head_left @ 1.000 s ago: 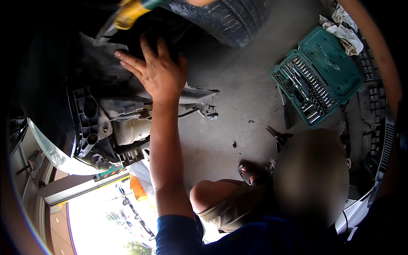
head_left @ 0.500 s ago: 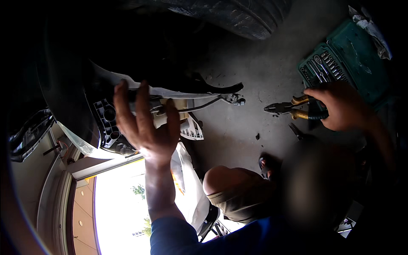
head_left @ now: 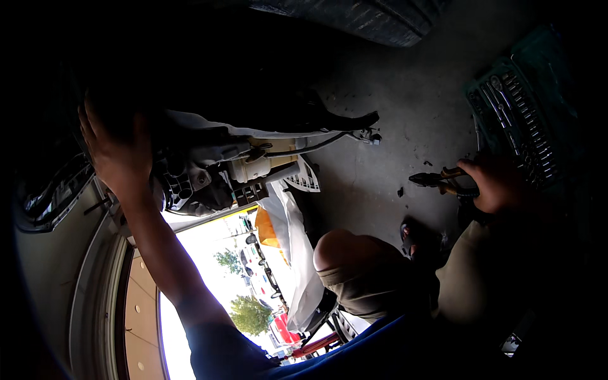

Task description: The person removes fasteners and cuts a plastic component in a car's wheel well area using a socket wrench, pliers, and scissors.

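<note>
My right hand [head_left: 497, 190] is closed round a pair of pliers [head_left: 429, 180] with yellow-and-dark handles. The handles are spread apart, and the jaws point left over the concrete floor. At the left, my left hand [head_left: 119, 152] lies with its fingers apart against a dark, shadowed vehicle body panel; the fingertips fade into the dark. Just right of that hand are a black plastic bracket [head_left: 180, 183] with round openings and a pale canister [head_left: 250, 168]. A grey hose [head_left: 310, 147] runs rightward from there to a connector end [head_left: 372, 138].
An opened green socket set case [head_left: 516, 126] lies on the floor [head_left: 392, 114] at the right. A tyre [head_left: 380, 19] stands at the top. A headlight [head_left: 54, 196] is at the far left. White sheeting [head_left: 288, 240] hangs beside the bright doorway. My bent knee [head_left: 345, 250] is below.
My left hand has moved left and up, from in front of the bracket onto the dark panel. My right hand still holds the pliers, slightly lower and further right in view. The view has shifted.
</note>
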### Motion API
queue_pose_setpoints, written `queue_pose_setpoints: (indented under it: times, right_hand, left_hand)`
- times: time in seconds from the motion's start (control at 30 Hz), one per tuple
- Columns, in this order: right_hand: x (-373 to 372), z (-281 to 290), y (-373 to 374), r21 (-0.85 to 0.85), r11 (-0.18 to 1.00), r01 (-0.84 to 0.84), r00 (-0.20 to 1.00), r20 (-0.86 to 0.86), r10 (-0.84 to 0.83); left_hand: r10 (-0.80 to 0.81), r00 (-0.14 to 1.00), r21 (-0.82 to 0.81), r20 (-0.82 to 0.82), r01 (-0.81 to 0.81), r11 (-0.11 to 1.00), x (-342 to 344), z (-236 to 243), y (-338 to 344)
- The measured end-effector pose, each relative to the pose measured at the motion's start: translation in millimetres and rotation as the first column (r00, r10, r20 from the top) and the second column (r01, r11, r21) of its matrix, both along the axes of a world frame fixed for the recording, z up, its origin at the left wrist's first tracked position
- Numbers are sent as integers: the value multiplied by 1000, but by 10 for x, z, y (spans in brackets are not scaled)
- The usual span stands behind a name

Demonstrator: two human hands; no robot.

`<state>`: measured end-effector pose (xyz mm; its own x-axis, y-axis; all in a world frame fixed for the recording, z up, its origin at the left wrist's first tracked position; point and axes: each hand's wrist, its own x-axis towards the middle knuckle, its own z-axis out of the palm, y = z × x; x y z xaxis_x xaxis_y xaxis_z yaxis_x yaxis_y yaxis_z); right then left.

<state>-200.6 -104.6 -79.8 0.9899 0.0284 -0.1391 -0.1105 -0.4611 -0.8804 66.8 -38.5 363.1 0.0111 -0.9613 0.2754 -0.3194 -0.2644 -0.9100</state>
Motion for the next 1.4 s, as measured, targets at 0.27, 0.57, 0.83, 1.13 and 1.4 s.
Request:
queue_pose_setpoints:
  times: [0.27, 0.57, 0.83, 1.13, 1.4]
  right_hand:
    - [-151, -338, 330, 101, 995, -11, 986, -165, 28]
    - [-300, -877, 765, 102, 995, -5, 996, -91, 15]
    - [-394, -963, 880, 45, 992, 121, 991, 49, -123]
    - [-406, -767, 807, -78, 997, 28, 996, -79, -34]
    - [-509, 985, 984, -388, 909, 153, 564, -721, -403]
  left_hand:
    - [-58, 998, 53, 26, 56, 997, -24, -18, -147]
    - [-13, 998, 159, 63, 3, 987, -62, -33, -143]
    - [2, 996, 87, 85, -10, 996, -15, -27, -117]
    - [-121, 992, 115, 24, 117, 986, -49, 1, -112]
    - [-359, 910, 211, -208, 400, 892, -510, -408, 341]
